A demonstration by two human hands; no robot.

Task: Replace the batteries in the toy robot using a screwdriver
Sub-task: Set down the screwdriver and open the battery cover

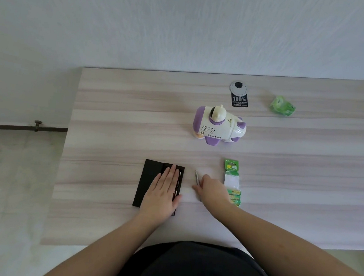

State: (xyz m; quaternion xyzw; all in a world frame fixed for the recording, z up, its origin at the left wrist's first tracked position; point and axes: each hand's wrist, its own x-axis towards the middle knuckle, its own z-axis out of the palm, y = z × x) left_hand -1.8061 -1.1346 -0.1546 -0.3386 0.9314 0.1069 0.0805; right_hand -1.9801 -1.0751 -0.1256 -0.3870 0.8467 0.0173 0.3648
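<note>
A white and purple toy robot (219,126) lies on the wooden table (122,112), beyond both hands. My left hand (163,190) rests flat, fingers straight, on a black screwdriver case (148,180) that lies open. Right of it, my right hand (212,191) is down on the table with fingers curled over a thin metal screwdriver (197,176), whose tip pokes out past the fingers; the grip itself is hidden. A green pack of batteries (232,180) lies just right of that hand.
A round cable grommet (238,87) with a black "100%" tag (239,101) sits near the table's far edge. A crumpled green wrapper (282,106) lies to its right. The white wall stands behind the table; floor shows at left.
</note>
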